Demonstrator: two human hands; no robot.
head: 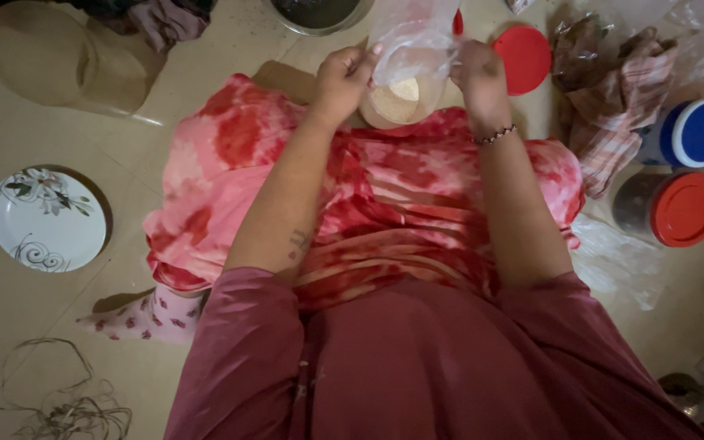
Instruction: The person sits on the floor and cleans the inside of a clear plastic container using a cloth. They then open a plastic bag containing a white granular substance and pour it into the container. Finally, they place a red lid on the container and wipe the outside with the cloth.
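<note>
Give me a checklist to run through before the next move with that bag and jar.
1. Both hands on the bag: ok. The left hand and right hand each pinch a side of the clear bag.
2. Bag over the jar: ok. Its lower end hangs above the open jar.
3. Jar steady: cannot tell. It sits by the knees, partly hidden by the hands.
4. Fill level: ok. Pale powder shows inside, below the rim.
5. Lid in reach: ok. A red lid lies on the floor beside the right hand.
6. Bag emptied: cannot tell. Its contents are blurred.
</note>
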